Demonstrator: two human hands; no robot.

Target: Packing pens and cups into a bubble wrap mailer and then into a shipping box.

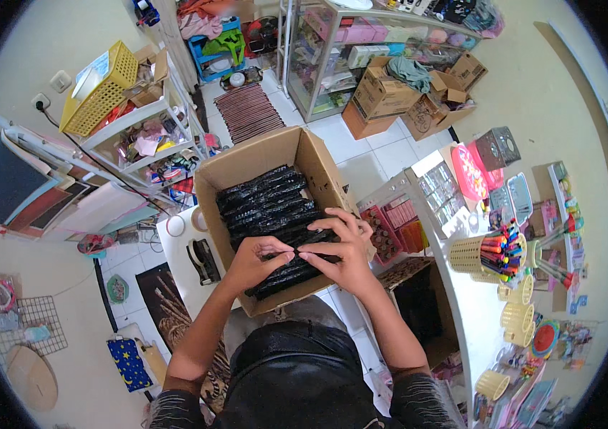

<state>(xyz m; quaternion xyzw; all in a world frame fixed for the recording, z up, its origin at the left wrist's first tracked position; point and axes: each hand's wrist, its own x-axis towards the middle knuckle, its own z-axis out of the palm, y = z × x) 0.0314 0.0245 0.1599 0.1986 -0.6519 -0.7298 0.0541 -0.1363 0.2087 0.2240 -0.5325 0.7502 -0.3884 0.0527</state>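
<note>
An open cardboard box [249, 152] stands before me with its flaps up. Inside it lie several black plastic-wrapped bundles [267, 206], glossy and creased, laid side by side in rows. Over the near part of these bundles, my left hand [256, 261] and my right hand [344, 252] meet fingertip to fingertip. Thumb and forefinger of each hand pinch a tiny dark bit of black plastic [297, 251]; whether it is part of a bundle is too small to tell. The other fingers of my right hand are spread above the plastic.
A black tape dispenser [203, 261] and a tape roll [175, 226] sit on the white table [179, 252] at left. The white counter [475, 300] on the right carries baskets and a pen-filled basket [464, 255]. Cardboard boxes [384, 92] stand by the glass display case [304, 80].
</note>
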